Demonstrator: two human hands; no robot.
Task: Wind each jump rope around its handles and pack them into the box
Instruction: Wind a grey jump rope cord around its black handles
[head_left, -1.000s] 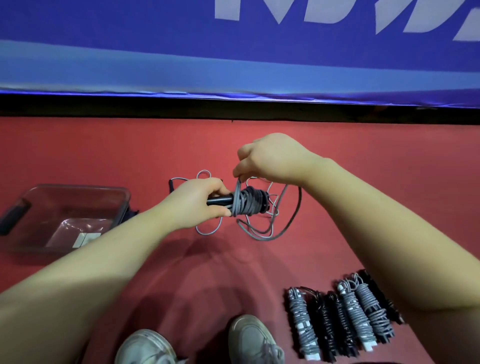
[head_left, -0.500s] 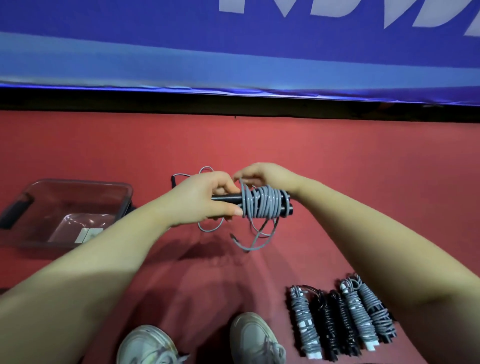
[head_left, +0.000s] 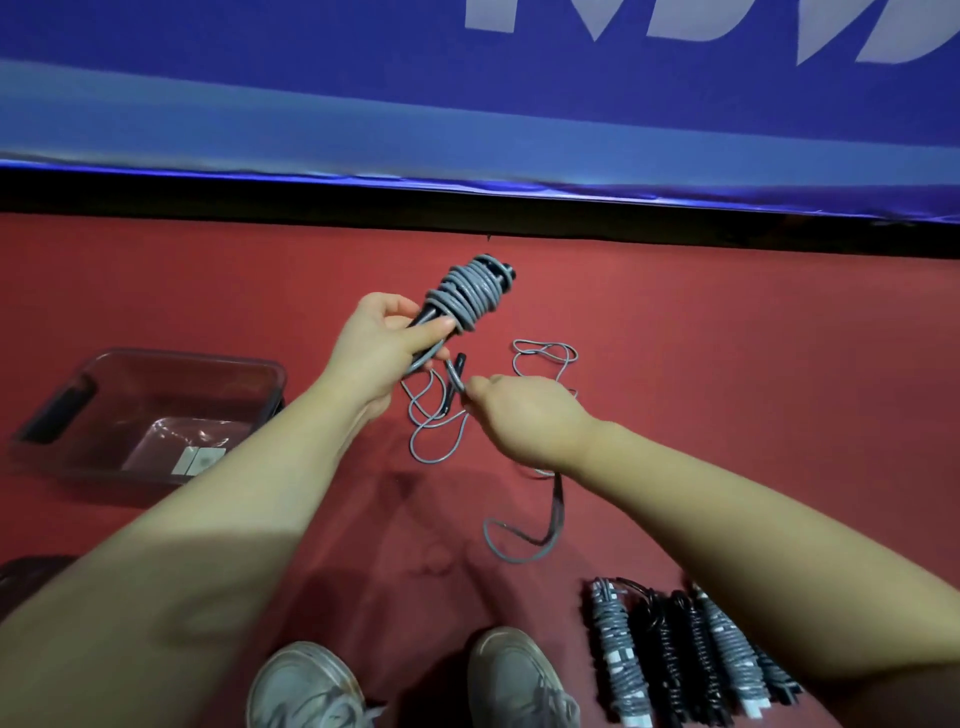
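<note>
Left hand (head_left: 387, 340) at frame centre, fist clenched round the black handles (head_left: 423, 319) of a grey jump rope (head_left: 467, 291); the wound part tilts up and to the right, w/ coils bunched near the top end. Right hand (head_left: 524, 421) just below and right of it, fingertips pinching the loose grey cord where it leaves the bundle (rest of that hand's grip hidden by its back). Slack cord (head_left: 543, 358) lies in loops on the red floor (head_left: 727, 364) btw and beyond the hands; another loop trails lower, centre-right. Clear box (head_left: 156, 364) sits at mid-left, apart from the hands. Wound ropes (head_left: 675, 649), grey and black, lie side by side at lower right. Two shoes (head_left: 415, 680) at bottom centre.
</note>
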